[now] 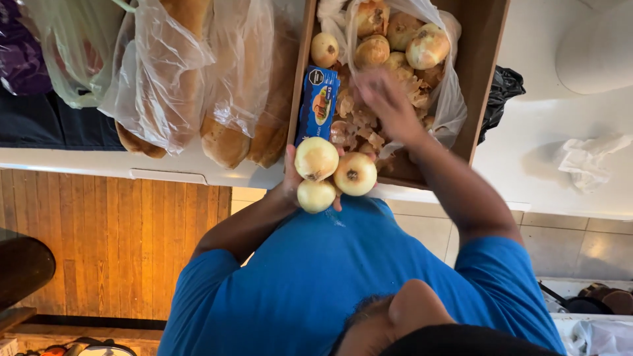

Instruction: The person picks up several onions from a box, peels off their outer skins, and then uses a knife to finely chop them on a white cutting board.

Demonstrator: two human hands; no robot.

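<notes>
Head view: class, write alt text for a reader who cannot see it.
A person's left hand cradles three onions while the right hand reaches into a wooden crate of onions; bagged bread loaves lie beside it.

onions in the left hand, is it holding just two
No, the left hand cradles three onions against the blue shirt, two above and one below.

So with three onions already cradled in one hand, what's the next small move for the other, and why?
Probably close the right hand on one more onion from the plastic bag in the cardboard box: it reaches among loose skins there, while the left hand already cradles three onions.
</notes>
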